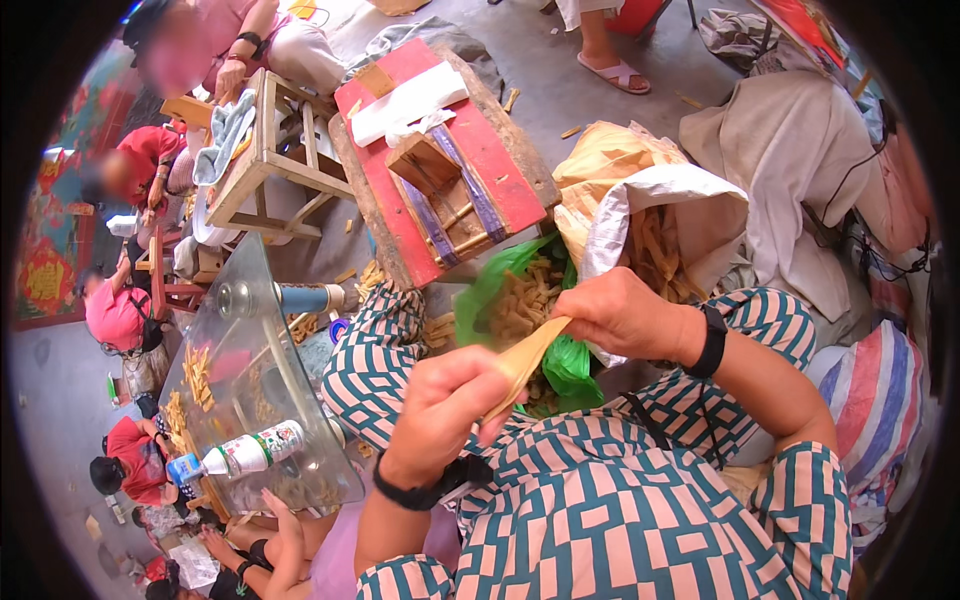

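Observation:
A thin, flat, pale yellow strip (532, 360) is stretched between my two hands above my lap. I cannot make out its material. My left hand (440, 400) grips the lower left end in closed fingers. At the upper right end, my right hand (622, 315) pinches the strip between thumb and fingers. Behind the strip, a bright green plastic bag (572, 372) stands between my knees, with many small yellowish pieces (522, 300) in it. Just beyond my right hand, an open white woven sack (655, 185) holds longer brownish strips (655, 250).
Ahead stands a low bench with a red board (400, 85), carrying a wooden block (425, 163) and a white cloth (410, 103). To the left, a glass tabletop (320, 470) bears a white bottle (255, 448) and more yellowish pieces. Other people sit along the left side.

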`<control>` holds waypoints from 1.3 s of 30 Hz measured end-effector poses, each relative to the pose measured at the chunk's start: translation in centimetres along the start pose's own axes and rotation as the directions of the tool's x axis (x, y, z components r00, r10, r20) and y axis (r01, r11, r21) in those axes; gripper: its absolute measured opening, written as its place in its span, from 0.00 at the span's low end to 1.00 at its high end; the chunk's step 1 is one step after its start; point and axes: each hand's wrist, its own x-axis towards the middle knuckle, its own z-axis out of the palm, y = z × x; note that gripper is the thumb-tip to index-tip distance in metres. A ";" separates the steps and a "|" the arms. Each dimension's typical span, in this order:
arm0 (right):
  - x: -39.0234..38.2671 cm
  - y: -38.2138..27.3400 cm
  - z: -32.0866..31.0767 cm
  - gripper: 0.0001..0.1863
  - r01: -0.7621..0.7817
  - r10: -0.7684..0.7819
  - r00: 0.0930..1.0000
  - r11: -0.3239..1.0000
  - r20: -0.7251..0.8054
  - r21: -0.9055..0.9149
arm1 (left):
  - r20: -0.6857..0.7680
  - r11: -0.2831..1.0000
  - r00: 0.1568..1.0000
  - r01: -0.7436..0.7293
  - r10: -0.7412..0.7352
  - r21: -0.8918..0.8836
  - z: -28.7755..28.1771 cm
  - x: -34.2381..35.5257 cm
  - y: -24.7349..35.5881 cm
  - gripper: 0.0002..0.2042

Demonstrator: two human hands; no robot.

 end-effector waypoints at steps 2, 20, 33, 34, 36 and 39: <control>-0.3 -0.9 -1.5 0.06 -0.034 0.029 0.996 0.997 0.084 0.063 | -0.010 0.992 0.993 -0.119 0.119 -0.048 0.5 -1.9 0.8 0.09; 0.9 -6.1 0.0 0.08 0.094 -0.098 0.988 0.995 0.116 0.040 | -0.110 0.224 0.374 -0.738 0.921 -0.636 0.2 -12.5 7.3 0.13; -0.3 -16.1 -27.2 0.15 0.146 0.042 0.765 0.960 -0.643 0.237 | -0.021 0.721 0.730 -0.679 0.684 -0.137 0.9 -6.6 2.2 0.09; 0.9 -14.8 -25.0 0.15 0.069 0.075 0.711 0.982 -0.700 0.175 | -0.034 0.737 0.742 -0.669 0.669 -0.096 1.5 -6.5 2.1 0.10; 1.8 -12.3 -19.1 0.15 -0.122 0.198 0.758 0.979 -0.622 0.163 | -0.045 0.761 0.763 -0.646 0.644 -0.064 1.8 -6.8 1.2 0.14; -0.9 -8.6 -11.9 0.17 -0.200 0.155 0.980 0.810 -0.127 -0.552 | -0.032 0.839 0.840 -0.543 0.542 -0.044 1.1 -6.7 0.6 0.08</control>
